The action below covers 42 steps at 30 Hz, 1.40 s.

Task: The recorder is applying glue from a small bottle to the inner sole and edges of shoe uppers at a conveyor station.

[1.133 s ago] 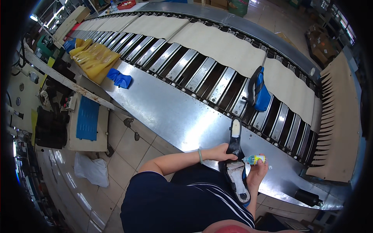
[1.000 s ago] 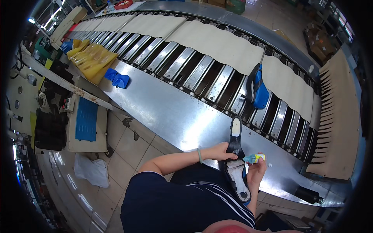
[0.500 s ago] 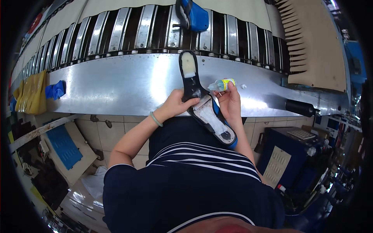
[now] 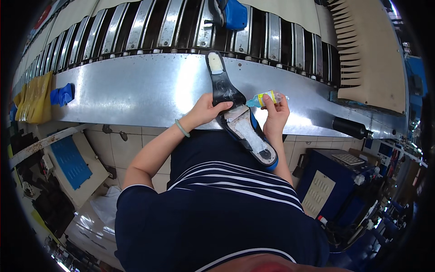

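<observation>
A long black shoe sole with a blue-edged heel part lies tilted from the metal bench toward my lap. My left hand presses on its middle, thumb across the black part. My right hand pinches a small yellow-green glue bottle, its blue nozzle pointing left at the sole's whitish inner face. A pale patch shows at the sole's far tip.
The shiny metal bench runs across, with a slatted conveyor behind carrying a blue shoe. Blue cloth and yellow sheets lie at left. A beige comb-edged board sits at right, a dark blue machine below.
The view has tipped down and swung round since a second ago, so bench and sole now sit higher in the picture. Both hands keep their hold; the bottle stays at the sole.
</observation>
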Each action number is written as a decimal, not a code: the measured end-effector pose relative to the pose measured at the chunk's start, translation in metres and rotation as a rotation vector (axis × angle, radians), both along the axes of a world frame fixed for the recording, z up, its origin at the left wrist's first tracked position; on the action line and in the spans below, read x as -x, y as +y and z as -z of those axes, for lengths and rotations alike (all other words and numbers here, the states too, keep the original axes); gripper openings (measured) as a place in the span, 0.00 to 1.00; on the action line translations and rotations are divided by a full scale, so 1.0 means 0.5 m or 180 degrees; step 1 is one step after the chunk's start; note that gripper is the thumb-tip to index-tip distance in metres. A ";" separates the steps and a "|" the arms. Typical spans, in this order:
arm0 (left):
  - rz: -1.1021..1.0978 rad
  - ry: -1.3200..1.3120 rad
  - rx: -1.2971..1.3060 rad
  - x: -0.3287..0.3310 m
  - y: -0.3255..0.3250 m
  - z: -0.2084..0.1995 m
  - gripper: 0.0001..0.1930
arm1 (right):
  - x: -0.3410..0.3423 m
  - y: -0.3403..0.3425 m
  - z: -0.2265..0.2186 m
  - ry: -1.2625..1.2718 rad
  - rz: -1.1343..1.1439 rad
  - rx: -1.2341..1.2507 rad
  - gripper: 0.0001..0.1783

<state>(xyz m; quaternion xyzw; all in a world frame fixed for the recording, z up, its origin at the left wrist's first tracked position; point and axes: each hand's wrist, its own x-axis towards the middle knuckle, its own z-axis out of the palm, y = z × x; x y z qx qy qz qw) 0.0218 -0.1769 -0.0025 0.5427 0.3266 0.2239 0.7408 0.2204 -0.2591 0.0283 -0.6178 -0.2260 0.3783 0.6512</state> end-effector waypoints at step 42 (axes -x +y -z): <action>0.0005 -0.0130 0.0365 0.000 0.009 0.016 0.10 | 0.026 0.016 -0.040 -0.1454 -0.1665 0.0084 0.22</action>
